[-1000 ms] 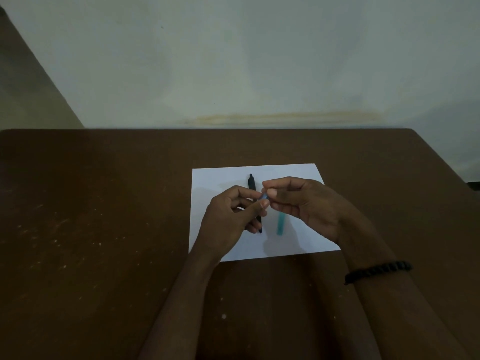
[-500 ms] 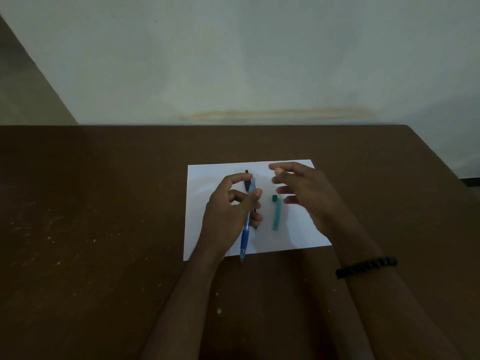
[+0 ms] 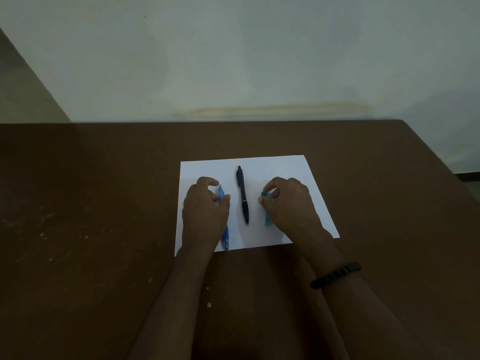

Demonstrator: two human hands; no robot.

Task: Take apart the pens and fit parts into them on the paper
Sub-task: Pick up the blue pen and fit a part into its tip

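Note:
A white sheet of paper [image 3: 306,193] lies on the brown table [image 3: 91,203]. A black pen [image 3: 242,196] lies lengthwise in the middle of the sheet, touched by neither hand. My left hand [image 3: 204,216] lies over a blue pen [image 3: 225,237] on the left part of the sheet, thumb and fingers curled round its upper end. My right hand [image 3: 288,206] pinches the top of a teal pen part [image 3: 267,219] on the right part of the sheet. Both hands hide much of what they hold.
The table's far edge meets a pale wall [image 3: 233,61]. Its right edge [image 3: 441,157] slants away at the upper right. Pale specks dot the tabletop at the left. A dark bead bracelet [image 3: 335,275] circles my right wrist.
The hands have parted. My left hand has carried the blue pen down to the left of the black pen. My right hand has come down onto the teal part.

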